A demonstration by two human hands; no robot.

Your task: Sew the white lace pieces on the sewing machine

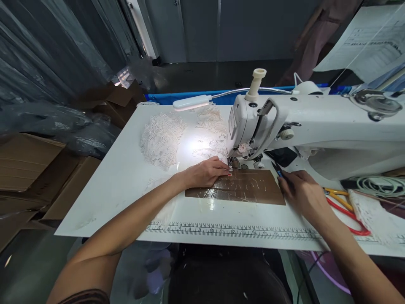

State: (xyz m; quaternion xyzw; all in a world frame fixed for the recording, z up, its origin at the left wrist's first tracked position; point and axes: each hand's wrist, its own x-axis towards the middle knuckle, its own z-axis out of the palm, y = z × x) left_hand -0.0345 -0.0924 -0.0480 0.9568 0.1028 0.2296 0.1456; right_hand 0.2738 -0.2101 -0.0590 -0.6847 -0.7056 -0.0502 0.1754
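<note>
My left hand (209, 172) is at the needle area of a white sewing machine (249, 120). Its fingertips are pinched together on a small piece of white fabric (230, 168) beside the presser foot. Under that hand lies a brown, tape-covered plate (247, 188) with loose threads stuck to it. Over on the right side of the plate, my right hand (299, 190) is closed around blue thread snips (277, 169), whose points face the machine. White lace heaps (163, 139) lie on the table (107, 194) beyond my left forearm.
A lit lamp (191, 102) on a bendable neck shines on the lace. Scissors with red handles (351, 219), yellow-handled scissors (340, 198) and more white lace (375, 215) lie at right. A printed ruler (221, 230) follows the front edge. Cardboard boxes (72, 185) stand left.
</note>
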